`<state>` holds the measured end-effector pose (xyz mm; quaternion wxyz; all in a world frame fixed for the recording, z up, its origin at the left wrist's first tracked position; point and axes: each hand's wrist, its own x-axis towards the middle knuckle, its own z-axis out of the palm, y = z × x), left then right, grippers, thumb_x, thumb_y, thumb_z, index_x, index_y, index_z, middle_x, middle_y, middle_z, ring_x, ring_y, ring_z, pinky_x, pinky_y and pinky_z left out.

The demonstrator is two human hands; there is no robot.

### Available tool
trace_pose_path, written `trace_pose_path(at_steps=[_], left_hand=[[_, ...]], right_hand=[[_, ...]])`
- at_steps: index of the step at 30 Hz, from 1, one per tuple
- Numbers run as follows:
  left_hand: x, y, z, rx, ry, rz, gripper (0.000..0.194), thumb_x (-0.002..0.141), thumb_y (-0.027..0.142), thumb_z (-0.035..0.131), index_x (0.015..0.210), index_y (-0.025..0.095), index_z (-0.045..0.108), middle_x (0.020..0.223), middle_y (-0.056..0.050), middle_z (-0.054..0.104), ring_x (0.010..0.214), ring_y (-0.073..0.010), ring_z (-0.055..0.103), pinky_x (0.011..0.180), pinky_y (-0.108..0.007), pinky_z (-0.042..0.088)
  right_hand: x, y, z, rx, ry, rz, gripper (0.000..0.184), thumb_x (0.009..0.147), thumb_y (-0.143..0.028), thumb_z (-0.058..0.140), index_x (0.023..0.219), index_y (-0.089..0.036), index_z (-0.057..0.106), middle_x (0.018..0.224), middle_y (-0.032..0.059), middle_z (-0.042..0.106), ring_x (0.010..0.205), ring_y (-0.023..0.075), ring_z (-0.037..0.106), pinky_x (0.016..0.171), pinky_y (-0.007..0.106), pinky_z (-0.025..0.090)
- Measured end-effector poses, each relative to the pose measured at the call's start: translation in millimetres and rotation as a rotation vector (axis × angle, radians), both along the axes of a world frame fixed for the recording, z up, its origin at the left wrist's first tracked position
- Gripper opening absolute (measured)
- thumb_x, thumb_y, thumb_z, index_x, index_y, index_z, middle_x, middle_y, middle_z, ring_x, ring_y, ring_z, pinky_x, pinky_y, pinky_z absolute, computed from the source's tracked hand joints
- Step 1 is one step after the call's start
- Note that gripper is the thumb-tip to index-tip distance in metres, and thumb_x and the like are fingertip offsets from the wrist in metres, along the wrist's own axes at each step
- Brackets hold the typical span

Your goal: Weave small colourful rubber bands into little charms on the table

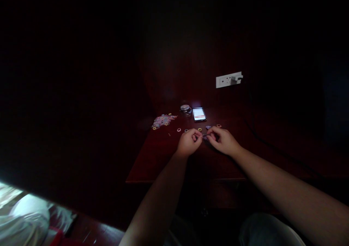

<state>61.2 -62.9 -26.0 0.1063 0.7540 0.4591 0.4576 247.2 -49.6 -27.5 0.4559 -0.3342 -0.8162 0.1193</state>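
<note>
My left hand [190, 142] and my right hand [225, 140] meet low over the dark red table, fingertips almost touching. Each is closed in a pinch on a small purplish band [205, 137], which is partly hidden by the fingers and too dim to make out fully. Just beyond the fingers lie a yellow hair tie [200, 130], a bunched purple one [208, 127] and an orange one [219, 126]. A pink hair tie [179, 130] sits left of my left hand, and a dark one [186, 130] shows beside its knuckles.
A heap of colourful small bands [163, 120] covers the table's far left. Behind my hands stand a round clear container [185, 109] and a lit phone [199, 114]. A wall socket [228, 80] holds a plug. Another person's light-clothed legs [29, 217] show lower left.
</note>
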Motion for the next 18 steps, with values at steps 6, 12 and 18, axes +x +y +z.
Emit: trace_pose_path(at_steps=[6, 12, 18], left_hand=[[0.3, -0.5, 0.8, 0.005, 0.005, 0.005, 0.005, 0.078, 0.018, 0.06, 0.08, 0.016, 0.063, 0.075, 0.0, 0.065, 0.059, -0.008, 0.051, 0.059, -0.02, 0.042], [0.3, -2.2, 1.5, 0.009, 0.012, 0.008, 0.005, 0.078, 0.019, 0.06, 0.08, 0.016, 0.063, 0.075, 0.0, 0.065, 0.059, -0.0079, 0.05, 0.059, -0.02, 0.041], [0.7, -3.5, 2.8, 0.006, 0.016, 0.011, 0.005, 0.078, 0.02, 0.061, 0.079, 0.016, 0.064, 0.074, 0.0, 0.064, 0.059, -0.0084, 0.05, 0.059, -0.02, 0.041]], right_hand=[[-0.8, 1.1, 0.3, 0.003, -0.01, -0.007, 0.006, 0.082, -0.022, 0.054, 0.08, -0.02, 0.059, 0.06, -0.0021, 0.051, 0.053, 0.0123, 0.047, 0.054, 0.024, 0.037], [-0.7, 1.5, 0.8, -0.001, -0.014, -0.014, 0.005, 0.081, -0.02, 0.054, 0.079, -0.02, 0.058, 0.06, -0.0027, 0.05, 0.053, 0.0117, 0.047, 0.053, 0.024, 0.036], [-0.4, 2.6, -1.0, -0.007, -0.01, -0.013, 0.005, 0.082, -0.021, 0.054, 0.079, -0.02, 0.057, 0.059, -0.0029, 0.05, 0.052, 0.0118, 0.047, 0.054, 0.024, 0.037]])
